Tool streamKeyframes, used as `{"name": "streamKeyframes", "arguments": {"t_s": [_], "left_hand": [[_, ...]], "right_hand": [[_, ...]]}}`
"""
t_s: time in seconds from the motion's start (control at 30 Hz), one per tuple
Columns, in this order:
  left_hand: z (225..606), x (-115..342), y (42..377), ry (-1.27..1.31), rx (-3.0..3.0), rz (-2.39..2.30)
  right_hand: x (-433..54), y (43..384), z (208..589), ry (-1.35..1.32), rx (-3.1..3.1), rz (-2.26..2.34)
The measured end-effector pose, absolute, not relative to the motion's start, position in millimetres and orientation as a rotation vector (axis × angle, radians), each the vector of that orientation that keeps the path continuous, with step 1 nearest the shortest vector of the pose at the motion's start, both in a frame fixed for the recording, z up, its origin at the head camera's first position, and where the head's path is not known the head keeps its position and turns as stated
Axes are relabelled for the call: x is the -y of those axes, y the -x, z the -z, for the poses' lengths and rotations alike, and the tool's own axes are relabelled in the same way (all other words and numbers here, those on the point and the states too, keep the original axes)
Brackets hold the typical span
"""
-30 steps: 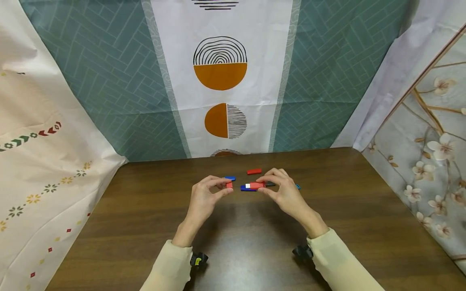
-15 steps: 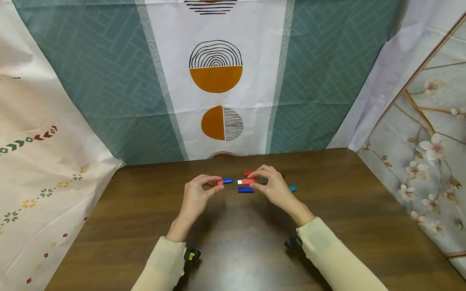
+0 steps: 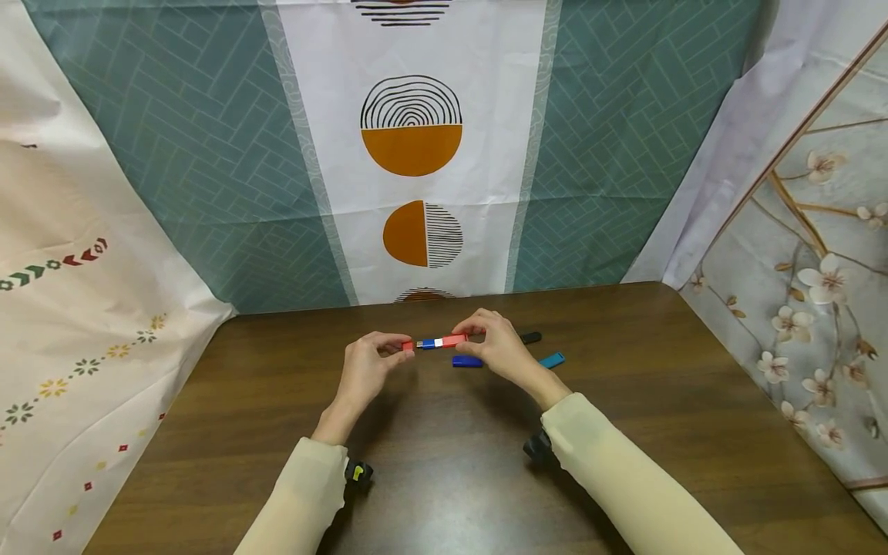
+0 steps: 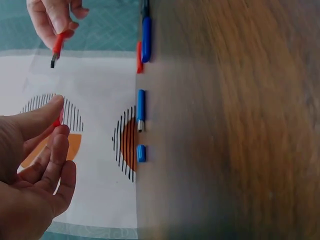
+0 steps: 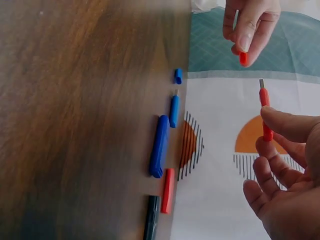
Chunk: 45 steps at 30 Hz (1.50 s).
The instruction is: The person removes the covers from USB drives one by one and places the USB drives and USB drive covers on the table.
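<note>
Near the centre of the head view, the left hand (image 3: 366, 362) is pinching a small red plastic cap (image 5: 243, 59), and the right hand (image 3: 501, 347) is pinching a slim red USB stick (image 5: 266, 107), its metal plug pointing toward the cap, a gap separating them. Mid-frame in the right wrist view, a blue stick with a bare plug (image 5: 174, 111) is lying on the brown wooden table (image 3: 430, 455), a small blue cap (image 5: 178, 76) above it; a thick dark-blue stick (image 5: 160, 145) is lying lower.
</note>
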State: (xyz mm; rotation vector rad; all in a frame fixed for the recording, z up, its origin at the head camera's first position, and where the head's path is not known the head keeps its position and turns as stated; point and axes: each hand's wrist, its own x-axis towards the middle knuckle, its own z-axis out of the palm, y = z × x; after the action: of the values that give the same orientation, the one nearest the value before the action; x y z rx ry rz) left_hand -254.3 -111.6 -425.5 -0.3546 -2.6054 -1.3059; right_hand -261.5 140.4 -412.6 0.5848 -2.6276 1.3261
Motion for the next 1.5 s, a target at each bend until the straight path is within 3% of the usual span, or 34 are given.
{"name": "streamKeyframes", "arguments": {"t_s": [0.9, 1.5], "left_hand": [[429.2, 118.0, 276.6, 0.209, 2.890, 1.185], [438.4, 116.7, 287.6, 0.159, 3.007, 1.051]], "right_hand": [[-104.9, 294.3, 428.2, -0.464, 2.921, -1.194], [-87.0, 296.4, 442.3, -0.421, 3.027, -0.988]]}}
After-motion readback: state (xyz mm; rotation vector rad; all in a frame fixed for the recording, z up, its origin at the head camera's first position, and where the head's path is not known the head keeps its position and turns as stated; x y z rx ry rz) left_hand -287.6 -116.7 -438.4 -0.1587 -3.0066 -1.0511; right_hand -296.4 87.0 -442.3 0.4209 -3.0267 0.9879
